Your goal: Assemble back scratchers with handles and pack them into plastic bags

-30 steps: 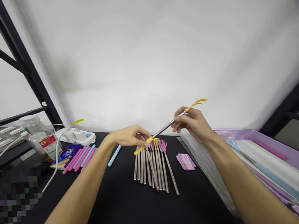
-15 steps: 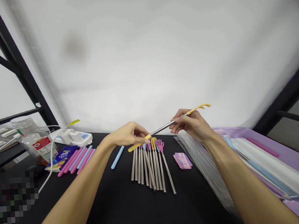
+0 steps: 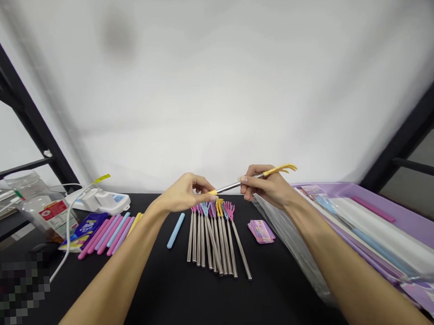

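My left hand point(image 3: 185, 193) pinches a yellow handle, of which only a small part shows at the fingertips. One end of a metal rod point(image 3: 228, 186) meets that handle. My right hand point(image 3: 263, 184) is closed round the rod near its other end, where a yellow claw-shaped head point(image 3: 281, 169) points right. Below the hands, several metal rods point(image 3: 225, 249) with pink, blue, purple and yellow claw heads lie side by side on the black table point(image 3: 188, 300). A single blue handle point(image 3: 176, 230) lies to their left.
Several coloured handles point(image 3: 109, 235), a blue packet point(image 3: 86, 231), a plastic jar point(image 3: 47, 210) and a white power strip point(image 3: 112, 202) are at the left. Pink cards point(image 3: 261, 231), clear plastic sleeves point(image 3: 290, 241) and a purple bin point(image 3: 353, 190) with packaged items are at the right.
The yellow handle now lies mostly hidden in my left hand, where its length showed before. My right hand and the rod have moved slightly left, and the rod is less tilted.
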`<move>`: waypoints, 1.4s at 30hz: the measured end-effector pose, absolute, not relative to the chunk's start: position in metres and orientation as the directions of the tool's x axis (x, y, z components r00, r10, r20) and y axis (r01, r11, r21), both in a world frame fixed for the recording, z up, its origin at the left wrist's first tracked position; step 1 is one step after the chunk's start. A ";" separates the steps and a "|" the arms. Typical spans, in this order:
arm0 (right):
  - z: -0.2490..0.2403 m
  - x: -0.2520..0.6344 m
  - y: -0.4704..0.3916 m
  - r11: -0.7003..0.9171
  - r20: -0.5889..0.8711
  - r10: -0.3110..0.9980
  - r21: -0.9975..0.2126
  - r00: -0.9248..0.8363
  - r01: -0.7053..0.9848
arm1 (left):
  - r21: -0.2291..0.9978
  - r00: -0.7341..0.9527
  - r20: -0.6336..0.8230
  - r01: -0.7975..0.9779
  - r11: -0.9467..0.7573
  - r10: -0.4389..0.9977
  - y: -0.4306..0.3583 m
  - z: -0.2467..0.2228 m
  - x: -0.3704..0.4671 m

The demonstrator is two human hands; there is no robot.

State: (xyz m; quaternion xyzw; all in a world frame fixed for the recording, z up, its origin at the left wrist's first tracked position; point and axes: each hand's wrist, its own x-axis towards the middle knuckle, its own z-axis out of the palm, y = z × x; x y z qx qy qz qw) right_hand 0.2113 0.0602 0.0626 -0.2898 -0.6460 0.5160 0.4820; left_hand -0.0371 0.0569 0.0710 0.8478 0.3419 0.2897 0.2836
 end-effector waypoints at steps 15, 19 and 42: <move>0.053 0.190 0.059 0.322 0.356 0.823 -0.934 -0.442 -0.153 | 0.752 0.643 0.334 0.259 -0.606 0.689 0.058 0.064 -0.028; 0.052 0.187 0.059 0.326 0.364 0.824 -0.931 -0.434 -0.163 | 0.753 0.631 0.351 0.249 -0.609 0.692 0.057 0.066 -0.027; 0.100 0.259 0.048 0.300 0.105 0.879 -0.880 -0.466 0.368 | 0.562 0.628 0.116 0.598 -0.572 0.770 0.052 0.093 -0.054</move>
